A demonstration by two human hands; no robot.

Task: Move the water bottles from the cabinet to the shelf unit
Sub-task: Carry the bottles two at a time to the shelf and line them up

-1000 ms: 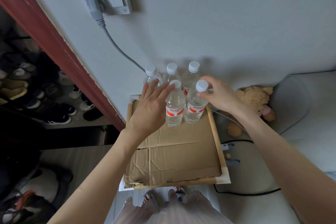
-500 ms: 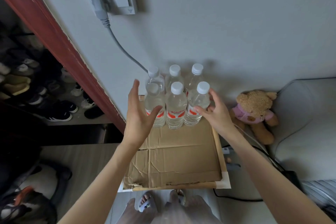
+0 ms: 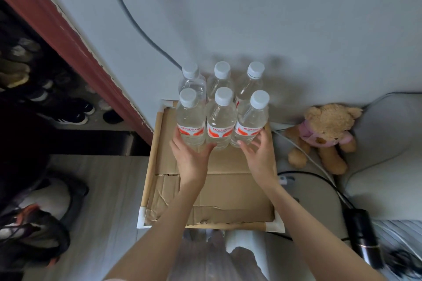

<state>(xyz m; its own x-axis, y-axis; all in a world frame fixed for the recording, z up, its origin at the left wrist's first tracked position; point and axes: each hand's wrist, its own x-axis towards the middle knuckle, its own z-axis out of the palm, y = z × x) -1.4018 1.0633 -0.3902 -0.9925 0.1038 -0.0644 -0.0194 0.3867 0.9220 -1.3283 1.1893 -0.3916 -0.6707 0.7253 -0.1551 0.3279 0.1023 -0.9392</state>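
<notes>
Several clear water bottles with white caps and red-and-white labels stand upright in two rows against the wall, on a cardboard-lined shelf top (image 3: 228, 191). My left hand (image 3: 191, 157) cups the base of the front left bottle (image 3: 190, 123), thumb on its left side and fingers spread under the front middle bottle (image 3: 221, 121). My right hand (image 3: 259, 157) rests with spread fingers against the base of the front right bottle (image 3: 250, 124). Neither hand lifts a bottle. The back row (image 3: 220, 77) is partly hidden behind the front one.
A grey cable (image 3: 141, 29) runs down the wall from a socket to behind the bottles. A teddy bear (image 3: 324, 134) sits right of the shelf beside grey cushions. Shoes (image 3: 68, 114) lie past the red door frame (image 3: 75, 39) at left. A bag (image 3: 34, 230) lies on the floor.
Both hands have dropped from the bottle caps and sides to the bases of the front row. The front row now stands three across, square to the back row.
</notes>
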